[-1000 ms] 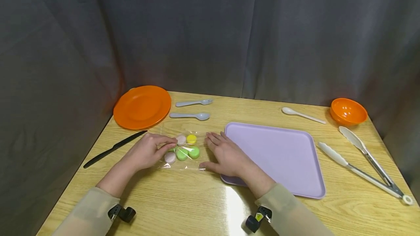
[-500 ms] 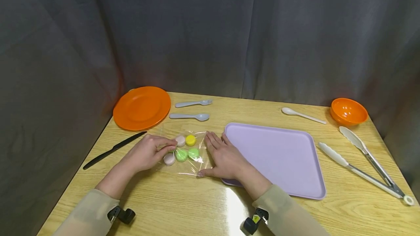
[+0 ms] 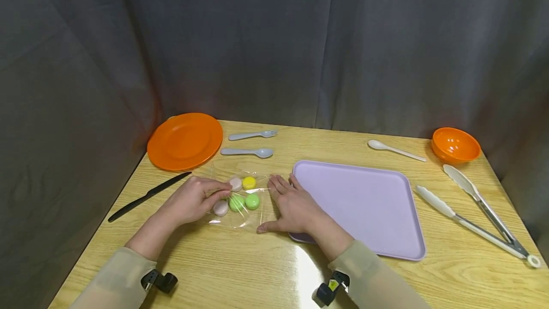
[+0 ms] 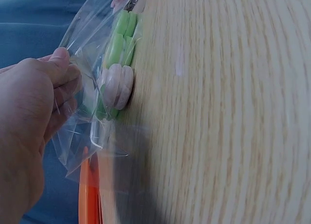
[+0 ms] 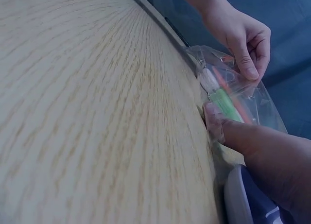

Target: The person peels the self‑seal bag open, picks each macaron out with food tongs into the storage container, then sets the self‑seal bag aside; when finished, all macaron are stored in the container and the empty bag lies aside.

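A clear plastic bag (image 3: 263,208) lies on the wooden table with several macarons inside, pale pink, yellow (image 3: 249,183) and green (image 3: 252,201). Over its left part, my left hand (image 3: 195,199) pinches the film between thumb and fingers, lifting it up, as the left wrist view shows. A pinkish-white macaron (image 4: 118,86) sits close beside those fingers. My right hand (image 3: 296,209) rests with straight, spread fingers on the bag's right end, the thumb (image 5: 214,119) touching its near corner. The palm overlaps the left edge of the lilac tray (image 3: 364,209).
Behind the bag lie a grey spoon (image 3: 249,152) and a grey fork (image 3: 253,135). An orange plate (image 3: 184,141) and black knife (image 3: 150,196) are at left. On the right are a white spoon (image 3: 396,150), an orange bowl (image 3: 455,146) and tongs (image 3: 482,218).
My right hand has slid slightly toward me and left on the bag's end, and the film's folds have shifted. The left hand keeps its pinch in nearly the same place.
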Motion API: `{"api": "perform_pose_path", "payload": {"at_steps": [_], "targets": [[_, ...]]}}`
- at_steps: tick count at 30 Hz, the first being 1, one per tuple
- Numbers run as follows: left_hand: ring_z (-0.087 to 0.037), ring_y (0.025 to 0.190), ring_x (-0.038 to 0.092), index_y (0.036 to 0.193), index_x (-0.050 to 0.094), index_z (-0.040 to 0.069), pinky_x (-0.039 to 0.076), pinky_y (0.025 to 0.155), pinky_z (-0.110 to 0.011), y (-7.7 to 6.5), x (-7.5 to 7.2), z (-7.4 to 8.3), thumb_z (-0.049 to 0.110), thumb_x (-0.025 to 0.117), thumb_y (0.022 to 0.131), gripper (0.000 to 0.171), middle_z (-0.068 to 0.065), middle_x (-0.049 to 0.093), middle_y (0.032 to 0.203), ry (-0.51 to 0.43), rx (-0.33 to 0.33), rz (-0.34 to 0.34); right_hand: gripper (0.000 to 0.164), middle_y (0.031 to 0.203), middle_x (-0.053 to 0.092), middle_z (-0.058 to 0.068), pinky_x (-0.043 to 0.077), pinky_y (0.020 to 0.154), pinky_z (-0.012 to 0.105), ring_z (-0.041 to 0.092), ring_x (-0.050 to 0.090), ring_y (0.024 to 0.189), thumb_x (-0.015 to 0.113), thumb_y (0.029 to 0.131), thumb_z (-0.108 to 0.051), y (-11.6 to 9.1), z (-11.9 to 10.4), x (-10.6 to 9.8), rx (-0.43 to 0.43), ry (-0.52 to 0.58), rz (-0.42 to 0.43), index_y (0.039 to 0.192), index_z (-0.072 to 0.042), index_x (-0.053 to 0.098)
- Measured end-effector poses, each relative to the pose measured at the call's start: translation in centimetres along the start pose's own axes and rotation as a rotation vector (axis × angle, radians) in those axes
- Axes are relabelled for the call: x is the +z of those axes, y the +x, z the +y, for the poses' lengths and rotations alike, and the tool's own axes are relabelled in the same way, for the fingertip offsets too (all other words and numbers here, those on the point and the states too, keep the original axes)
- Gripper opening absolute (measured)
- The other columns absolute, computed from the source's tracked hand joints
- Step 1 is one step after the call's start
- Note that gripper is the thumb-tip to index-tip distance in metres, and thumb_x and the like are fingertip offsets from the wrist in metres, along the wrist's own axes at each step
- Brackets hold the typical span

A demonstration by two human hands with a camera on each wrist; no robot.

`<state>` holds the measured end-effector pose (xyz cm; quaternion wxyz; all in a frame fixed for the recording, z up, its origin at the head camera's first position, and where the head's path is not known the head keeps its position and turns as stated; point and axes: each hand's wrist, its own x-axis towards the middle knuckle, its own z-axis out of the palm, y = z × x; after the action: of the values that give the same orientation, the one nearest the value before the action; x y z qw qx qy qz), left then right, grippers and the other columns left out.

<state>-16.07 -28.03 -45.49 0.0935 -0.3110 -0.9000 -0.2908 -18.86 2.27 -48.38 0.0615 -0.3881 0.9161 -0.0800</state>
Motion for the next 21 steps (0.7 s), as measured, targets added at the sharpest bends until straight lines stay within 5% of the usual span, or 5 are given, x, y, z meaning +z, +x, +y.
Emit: {"api": "perform_pose_path", "payload": {"at_steps": [10, 21], "targets": [[-0.023, 0.106, 0.075, 0.115, 0.082, 0.006, 0.06, 0.091, -0.045, 0.5, 0.1, -0.1, 0.012, 0.08, 0.097, 0.019, -0.003, 0.079, 0.113, -0.015, -0.034, 0.033, 0.096, 0.165, 0.034, 0.026, 0.012, 0.127, 0.057, 0.039, 0.029, 0.155, 0.07, 0.097, -0.06, -1.4, 1.9, -1.7, -0.113, 0.152, 0.089, 0.157, 0.009, 0.041], [-0.02, 0.102, 0.076, 0.111, 0.083, 0.007, 0.062, 0.084, -0.044, -0.2, 0.2, -0.2, 0.009, 0.08, 0.096, 0.015, 0.001, 0.08, 0.108, -0.039, -0.049, 0.101, 0.059, 0.142, 0.064, 0.02, 0.039, 0.118, 0.049, 0.037, 0.057, 0.136, 0.081, 0.097, -0.034, -4.0, 4.1, -3.5, -0.129, 0.294, 0.282, 0.138, 0.005, 0.065]]}}
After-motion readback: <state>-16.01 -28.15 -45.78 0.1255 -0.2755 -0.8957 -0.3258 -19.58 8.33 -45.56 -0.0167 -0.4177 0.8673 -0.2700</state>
